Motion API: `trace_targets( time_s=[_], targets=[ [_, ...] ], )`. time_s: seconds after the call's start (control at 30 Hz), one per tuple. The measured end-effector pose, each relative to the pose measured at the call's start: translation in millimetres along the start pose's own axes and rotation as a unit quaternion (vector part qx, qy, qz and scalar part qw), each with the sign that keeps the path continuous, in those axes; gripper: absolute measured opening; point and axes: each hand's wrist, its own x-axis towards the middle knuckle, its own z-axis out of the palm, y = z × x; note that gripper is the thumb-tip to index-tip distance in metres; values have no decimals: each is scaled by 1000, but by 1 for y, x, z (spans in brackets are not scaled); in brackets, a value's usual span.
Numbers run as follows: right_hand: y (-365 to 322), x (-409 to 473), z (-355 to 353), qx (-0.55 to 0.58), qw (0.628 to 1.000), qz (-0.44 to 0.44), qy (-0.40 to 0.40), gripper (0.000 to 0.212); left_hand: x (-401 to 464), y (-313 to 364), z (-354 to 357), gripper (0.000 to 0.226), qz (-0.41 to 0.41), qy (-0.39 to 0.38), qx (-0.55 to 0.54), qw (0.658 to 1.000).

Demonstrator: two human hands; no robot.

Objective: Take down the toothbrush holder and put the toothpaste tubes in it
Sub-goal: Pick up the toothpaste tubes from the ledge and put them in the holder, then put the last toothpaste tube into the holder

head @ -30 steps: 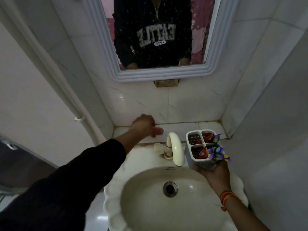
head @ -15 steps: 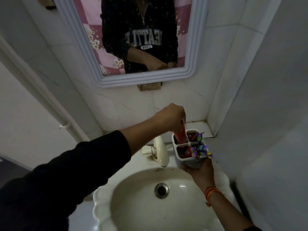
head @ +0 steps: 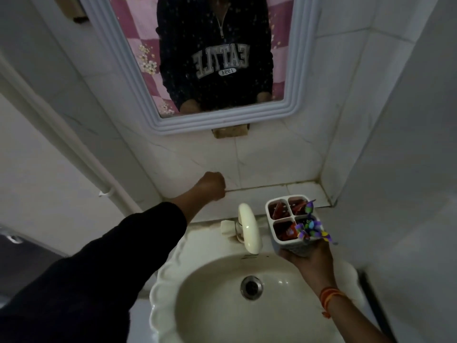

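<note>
While right hand [head: 309, 258] cups holder [head: 291, 222] from below over sink [head: 160, 293] | red tubes [head: 279, 210] inside | left hand [head: 211, 185] fisted at ledge [head: 262, 194], contents unclear | risk: holder tips, tubes spill into sink

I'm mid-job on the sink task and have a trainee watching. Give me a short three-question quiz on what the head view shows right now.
1. True or false: the white four-compartment plastic toothbrush holder stands on the tiled ledge behind the cream ceramic basin.
2. Multiple choice: how many compartments show red toothpaste tubes? A) one B) three C) none
3. Fill in: the left hand is closed in a fist over the ____.

Key
1. False: the right hand holds it up beside the cream tap.
2. B; the fourth compartment has a purple and green item.
3. Ledge; whether it grips anything cannot be seen.
</note>
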Motion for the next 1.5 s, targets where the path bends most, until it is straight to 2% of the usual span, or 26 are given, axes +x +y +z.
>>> trace_targets(
  time_s=[0.1,0.13,0.2,0.27,0.37,0.5,0.57,0.67,0.77,0.83,0.9,0.97,1.03,1.13,1.17,1.23,1.33,1.43,1.5],
  targets=[
    [2,2,2,20,1000,-19,4,98,18,-39,32,45,-30,-41,47,998],
    [2,1,3,21,999,-28,3,97,18,-43,38,56,-26,-50,50,997],
    [-3,-1,3,21,999,-30,1,92,20,-51,51,69,-9,-30,62,998],
    [-5,0,3,28,999,-37,-8,82,29,-62,65,57,-11,-7,74,997],
    [-3,0,2,47,998,-29,-22,80,43,-73,83,56,-20,8,70,997],
    [-13,-7,2,-28,999,-15,-20,65,13,-45,41,43,-20,1,-66,998],
    [-15,-5,3,3,999,-29,-13,65,1,-28,15,49,-11,-2,-130,991],
    [-13,-1,3,32,999,-34,-25,69,-21,4,-20,58,43,46,-179,982],
    [-19,-9,0,-18,1000,-15,-7,52,-43,40,-51,42,127,98,-152,975],
    [-20,-13,-2,-76,997,13,-21,69,-57,63,-65,43,167,85,-123,974],
    [-17,-13,-10,-102,994,-16,-43,92,-63,81,-65,39,193,66,-100,974],
    [-8,-3,-9,41,998,26,-34,102,-62,97,-52,32,205,58,-66,975],
    [-6,1,-6,136,989,17,-63,93,-59,107,-34,28,210,44,-38,976],
    [-5,-6,-6,17,1000,12,-22,55,-54,112,-19,24,205,-2,-38,978],
    [-5,-7,-3,-12,999,28,-15,51,-53,111,-18,23,190,-21,-57,980],
    [-5,-7,-2,-75,996,37,-2,62,-51,108,-20,29,157,-54,-120,979],
    [-4,-6,-3,-41,998,43,-23,78,-44,103,-21,48,85,-82,-226,967],
    [18,9,0,27,998,50,-14,103,-36,101,-15,48,62,-58,-199,976],
    [14,6,-1,19,999,35,-8,101,-36,105,-7,45,47,-96,-169,980]
  ],
)
